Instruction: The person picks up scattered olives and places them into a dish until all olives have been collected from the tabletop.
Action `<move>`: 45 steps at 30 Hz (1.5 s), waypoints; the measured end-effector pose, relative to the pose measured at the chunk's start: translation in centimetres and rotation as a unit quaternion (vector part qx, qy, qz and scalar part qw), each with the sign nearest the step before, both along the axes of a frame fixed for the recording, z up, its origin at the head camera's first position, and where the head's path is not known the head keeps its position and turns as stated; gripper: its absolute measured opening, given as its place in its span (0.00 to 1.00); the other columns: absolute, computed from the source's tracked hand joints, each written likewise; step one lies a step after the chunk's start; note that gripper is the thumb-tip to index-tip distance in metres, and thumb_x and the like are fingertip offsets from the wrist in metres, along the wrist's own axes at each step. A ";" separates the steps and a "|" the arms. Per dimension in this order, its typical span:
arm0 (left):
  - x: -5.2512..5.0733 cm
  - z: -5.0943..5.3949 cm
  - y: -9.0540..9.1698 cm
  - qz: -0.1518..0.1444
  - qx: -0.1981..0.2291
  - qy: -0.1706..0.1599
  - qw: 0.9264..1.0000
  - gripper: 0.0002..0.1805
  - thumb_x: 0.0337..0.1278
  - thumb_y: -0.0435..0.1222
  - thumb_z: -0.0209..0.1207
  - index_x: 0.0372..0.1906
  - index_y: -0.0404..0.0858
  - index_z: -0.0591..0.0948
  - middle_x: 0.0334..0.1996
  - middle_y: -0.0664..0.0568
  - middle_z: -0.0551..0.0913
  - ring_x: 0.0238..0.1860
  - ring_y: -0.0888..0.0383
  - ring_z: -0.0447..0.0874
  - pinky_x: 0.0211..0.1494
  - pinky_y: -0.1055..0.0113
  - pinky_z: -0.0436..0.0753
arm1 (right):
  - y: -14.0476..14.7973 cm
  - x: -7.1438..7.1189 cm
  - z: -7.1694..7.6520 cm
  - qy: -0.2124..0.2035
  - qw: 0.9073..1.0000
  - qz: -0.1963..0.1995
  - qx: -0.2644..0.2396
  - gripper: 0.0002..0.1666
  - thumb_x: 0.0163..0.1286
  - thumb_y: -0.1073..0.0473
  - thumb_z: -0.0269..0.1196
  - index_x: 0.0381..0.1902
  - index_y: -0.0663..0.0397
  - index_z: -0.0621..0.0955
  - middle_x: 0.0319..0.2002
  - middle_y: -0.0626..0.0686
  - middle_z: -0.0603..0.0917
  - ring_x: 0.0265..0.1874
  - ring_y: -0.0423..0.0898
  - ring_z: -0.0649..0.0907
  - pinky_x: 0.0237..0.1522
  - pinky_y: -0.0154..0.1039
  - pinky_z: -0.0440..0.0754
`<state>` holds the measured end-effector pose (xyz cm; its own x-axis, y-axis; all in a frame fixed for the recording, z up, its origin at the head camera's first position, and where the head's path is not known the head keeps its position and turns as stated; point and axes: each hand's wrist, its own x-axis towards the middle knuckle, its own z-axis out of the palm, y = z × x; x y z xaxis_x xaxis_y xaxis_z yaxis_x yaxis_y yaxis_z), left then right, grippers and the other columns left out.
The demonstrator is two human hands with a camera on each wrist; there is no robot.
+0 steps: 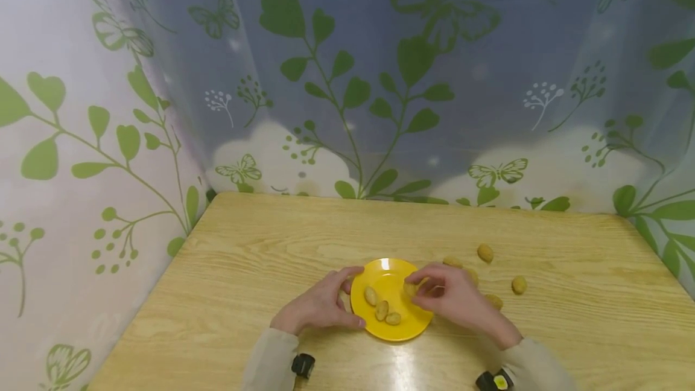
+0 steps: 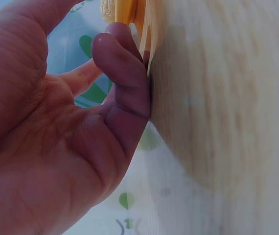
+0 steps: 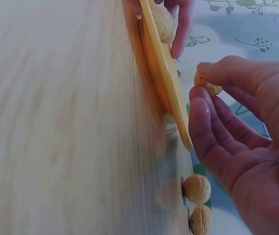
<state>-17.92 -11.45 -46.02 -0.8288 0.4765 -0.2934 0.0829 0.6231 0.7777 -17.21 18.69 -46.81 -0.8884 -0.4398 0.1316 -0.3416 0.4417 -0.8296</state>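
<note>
In the head view, the left hand (image 1: 320, 306) holds a yellow plate (image 1: 392, 281) by its left side, thumb at the near rim and fingers at the far rim. Three tan, wrinkled walnuts (image 1: 382, 310) lie on the plate. Over the plate's right side, the right hand (image 1: 461, 300) pinches another walnut (image 1: 409, 289). The right wrist view has this walnut (image 3: 209, 87) between thumb and fingertips, apart from the plate (image 3: 166, 73). Curled fingers of the left hand (image 2: 66, 112) rest by the table in the left wrist view, with a bit of plate (image 2: 125, 11) above.
Several loose walnuts (image 1: 519, 285) lie on the wooden table (image 1: 244, 246) to the right of the plate, some partly hidden behind the right hand. A curtain (image 1: 347, 107) printed with leaves and butterflies stands behind the table and along its left side.
</note>
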 end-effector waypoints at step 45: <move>0.1 0.0 -0.1 -0.003 0.013 -0.004 1.000 0.52 0.47 0.43 0.78 0.78 0.48 0.63 0.51 0.50 0.74 0.32 0.59 0.78 0.36 0.70 0.79 | -5.5 -2.6 -0.3 -0.056 0.998 -0.008 0.034 0.15 0.61 0.61 0.74 0.47 0.52 0.88 0.42 0.50 0.89 0.37 0.42 0.85 0.39 0.31 0.82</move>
